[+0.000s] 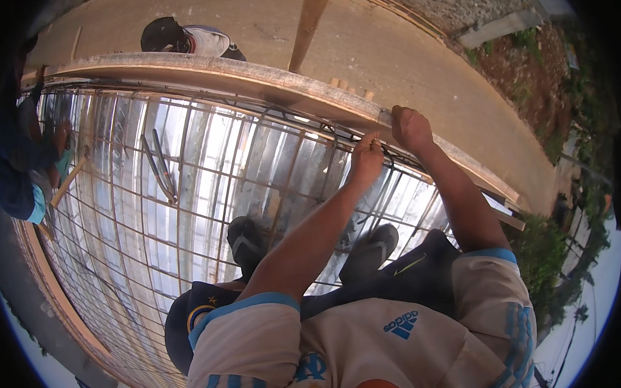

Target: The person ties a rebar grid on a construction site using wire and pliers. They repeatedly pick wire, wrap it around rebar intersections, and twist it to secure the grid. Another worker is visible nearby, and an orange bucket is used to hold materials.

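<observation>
My left hand is closed, fingers drawn together, at the bundled rebar along the inner side of a wooden edge board. Whatever it pinches is too small to make out. Just right of it my right hand makes a fist at the board's top edge; its contents are hidden. Steel mesh spreads under me over shiny corrugated metal sheets. My two shoes stand on it. Long-handled pincers or cutters lie on the mesh to the left.
At the far left a co-worker in dark clothes is bent over the mesh beside a wooden handle. Beyond the board, a person in a dark cap is lower down. A bamboo pole rises outside the board, above a paved road.
</observation>
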`<control>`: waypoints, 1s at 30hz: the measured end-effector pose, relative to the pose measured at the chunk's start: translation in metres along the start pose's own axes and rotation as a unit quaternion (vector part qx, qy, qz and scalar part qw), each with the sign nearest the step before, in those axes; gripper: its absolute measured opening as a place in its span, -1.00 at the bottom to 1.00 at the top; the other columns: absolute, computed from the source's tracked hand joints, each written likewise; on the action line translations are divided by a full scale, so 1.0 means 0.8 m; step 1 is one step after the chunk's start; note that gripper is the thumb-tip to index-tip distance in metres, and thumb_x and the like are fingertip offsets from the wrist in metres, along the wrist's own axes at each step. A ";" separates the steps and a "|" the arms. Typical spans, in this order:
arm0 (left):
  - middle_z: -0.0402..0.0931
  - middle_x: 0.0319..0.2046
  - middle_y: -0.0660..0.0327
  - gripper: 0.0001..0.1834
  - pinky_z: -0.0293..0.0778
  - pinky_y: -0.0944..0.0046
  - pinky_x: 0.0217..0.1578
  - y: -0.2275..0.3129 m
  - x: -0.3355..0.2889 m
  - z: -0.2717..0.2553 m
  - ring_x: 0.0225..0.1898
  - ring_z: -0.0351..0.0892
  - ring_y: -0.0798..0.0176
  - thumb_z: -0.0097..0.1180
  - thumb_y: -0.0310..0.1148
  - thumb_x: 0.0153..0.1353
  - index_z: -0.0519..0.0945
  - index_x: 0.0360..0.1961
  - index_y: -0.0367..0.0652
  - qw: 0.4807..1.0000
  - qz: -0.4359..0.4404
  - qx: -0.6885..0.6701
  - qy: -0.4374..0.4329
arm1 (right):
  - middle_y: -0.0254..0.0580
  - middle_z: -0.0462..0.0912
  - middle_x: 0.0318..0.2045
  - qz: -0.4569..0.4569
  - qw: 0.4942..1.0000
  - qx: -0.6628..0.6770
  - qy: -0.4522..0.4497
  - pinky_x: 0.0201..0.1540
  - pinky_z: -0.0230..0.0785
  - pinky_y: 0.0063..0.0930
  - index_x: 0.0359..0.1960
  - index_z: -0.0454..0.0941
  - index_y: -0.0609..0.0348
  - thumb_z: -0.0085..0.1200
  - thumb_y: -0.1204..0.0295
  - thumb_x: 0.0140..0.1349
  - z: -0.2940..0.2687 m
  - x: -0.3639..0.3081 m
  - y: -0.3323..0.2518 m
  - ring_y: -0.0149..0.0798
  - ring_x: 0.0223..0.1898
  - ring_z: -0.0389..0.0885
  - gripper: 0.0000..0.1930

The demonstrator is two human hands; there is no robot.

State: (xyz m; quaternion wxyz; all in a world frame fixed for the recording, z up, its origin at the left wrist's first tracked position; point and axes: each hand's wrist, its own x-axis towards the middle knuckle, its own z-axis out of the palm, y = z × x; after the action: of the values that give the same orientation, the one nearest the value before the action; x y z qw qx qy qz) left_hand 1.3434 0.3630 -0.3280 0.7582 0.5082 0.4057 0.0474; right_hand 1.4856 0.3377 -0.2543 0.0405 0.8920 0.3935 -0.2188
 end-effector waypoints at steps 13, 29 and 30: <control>0.46 -0.51 0.26 -0.77 0.43 0.37 -0.71 0.044 -0.039 0.023 -0.61 0.50 0.38 -0.11 -0.27 0.35 0.43 -0.12 -0.20 0.985 -0.140 -0.072 -0.071 | 0.21 0.60 -0.37 -0.033 0.984 0.109 -0.139 -0.24 0.45 -0.20 -0.50 0.59 0.35 -0.06 0.38 0.08 0.007 0.028 0.002 0.10 -0.37 0.59 -0.74; 0.51 -0.34 0.25 -0.69 0.48 0.26 -0.33 0.044 0.033 -0.003 -0.30 0.49 0.33 -0.08 -0.15 0.30 0.51 -0.23 -0.19 0.987 -0.127 -0.037 -0.094 | -0.26 0.52 -0.61 0.090 0.825 0.530 -0.176 -0.59 0.32 -0.51 -0.43 0.54 0.30 -0.04 0.48 0.15 0.019 -0.003 0.033 -0.42 -0.61 0.47 -0.85; 0.52 -0.38 0.28 -0.72 0.47 0.27 -0.36 0.046 0.035 0.002 -0.34 0.49 0.36 -0.07 -0.18 0.29 0.52 -0.28 -0.19 0.987 -0.118 -0.036 -0.098 | -0.25 0.52 -0.60 0.066 0.837 0.518 -0.165 -0.56 0.31 -0.52 -0.44 0.54 0.31 -0.04 0.48 0.15 0.019 -0.006 0.035 -0.43 -0.60 0.47 -0.85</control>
State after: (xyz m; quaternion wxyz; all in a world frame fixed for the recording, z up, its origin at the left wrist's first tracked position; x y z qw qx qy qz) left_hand 1.3754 0.3929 -0.3137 0.8124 0.4313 0.3846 -0.0782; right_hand 1.4972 0.3116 -0.2688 -0.3485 0.7572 0.1503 -0.5317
